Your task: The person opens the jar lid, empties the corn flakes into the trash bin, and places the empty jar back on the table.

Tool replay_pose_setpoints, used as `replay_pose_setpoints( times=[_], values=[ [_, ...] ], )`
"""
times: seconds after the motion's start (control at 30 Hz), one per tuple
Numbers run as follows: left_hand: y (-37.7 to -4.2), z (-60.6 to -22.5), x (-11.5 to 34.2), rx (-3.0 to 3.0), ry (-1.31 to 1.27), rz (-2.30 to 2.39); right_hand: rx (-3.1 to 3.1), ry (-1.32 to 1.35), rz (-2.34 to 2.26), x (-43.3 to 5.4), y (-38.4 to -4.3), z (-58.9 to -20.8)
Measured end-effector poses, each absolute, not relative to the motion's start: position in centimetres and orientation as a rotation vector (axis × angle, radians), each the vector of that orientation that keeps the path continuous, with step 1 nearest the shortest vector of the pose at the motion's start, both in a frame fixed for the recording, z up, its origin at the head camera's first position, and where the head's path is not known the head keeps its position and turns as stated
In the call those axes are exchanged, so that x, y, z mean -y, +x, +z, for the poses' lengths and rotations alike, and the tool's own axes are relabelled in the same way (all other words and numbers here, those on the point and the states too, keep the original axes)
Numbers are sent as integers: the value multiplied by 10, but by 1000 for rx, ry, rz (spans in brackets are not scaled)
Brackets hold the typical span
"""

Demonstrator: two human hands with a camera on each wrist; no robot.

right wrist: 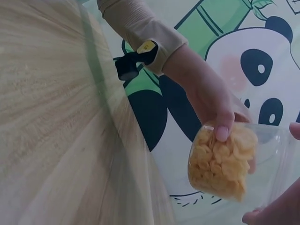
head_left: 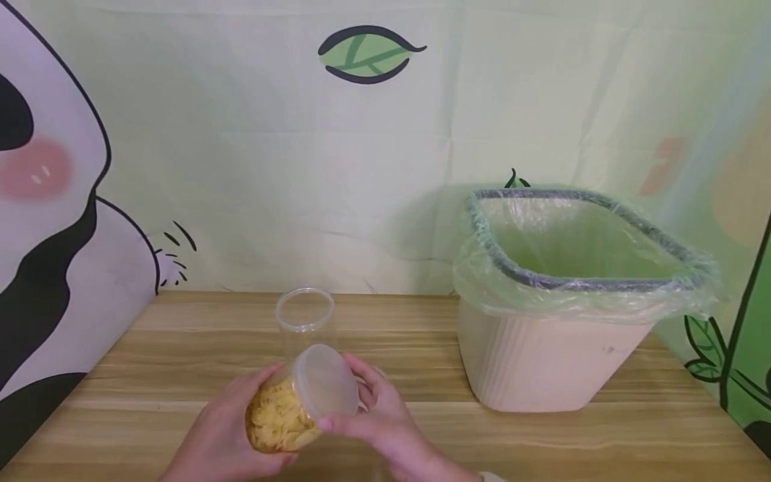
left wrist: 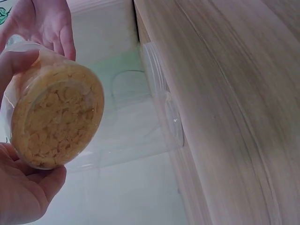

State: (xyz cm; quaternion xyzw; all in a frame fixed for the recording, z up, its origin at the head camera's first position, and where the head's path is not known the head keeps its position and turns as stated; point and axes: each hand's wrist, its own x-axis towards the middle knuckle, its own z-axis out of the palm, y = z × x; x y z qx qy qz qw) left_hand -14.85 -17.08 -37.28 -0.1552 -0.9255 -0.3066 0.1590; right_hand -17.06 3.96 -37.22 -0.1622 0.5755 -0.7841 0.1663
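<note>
A clear plastic jar point(head_left: 280, 415) of yellow flakes, which look like corn flakes, is held tilted above the table. My left hand point(head_left: 219, 428) grips its body, with the thumb point(right wrist: 222, 132) across the side in the right wrist view. On the jar's mouth sits a translucent white lid point(head_left: 328, 385), and my right hand point(head_left: 391, 415) holds it by its edge between thumb and fingers. The flakes lie toward the jar's base point(left wrist: 58, 124), which faces the left wrist camera. Just behind the hands stands a second clear jar point(head_left: 304, 327) without a lid.
A pale waste bin point(head_left: 536, 365) with a grey rim ring and a thin green liner bag point(head_left: 578, 304) stands on the right of the wooden table point(head_left: 181, 348). Behind the table hangs a cloth backdrop point(head_left: 271, 167) printed with a panda and leaves.
</note>
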Motion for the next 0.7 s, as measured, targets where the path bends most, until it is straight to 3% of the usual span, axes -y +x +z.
replay_pose_setpoints(
  times=[0.3, 0.7],
  values=[
    [-148, -372, 171, 2631, -464, -957, -1605, -645, -2177, -48, -182, -375],
    [-150, -370, 170, 2677, -403, -915, -1718, -389, -2259, -35, -168, -370]
  ],
)
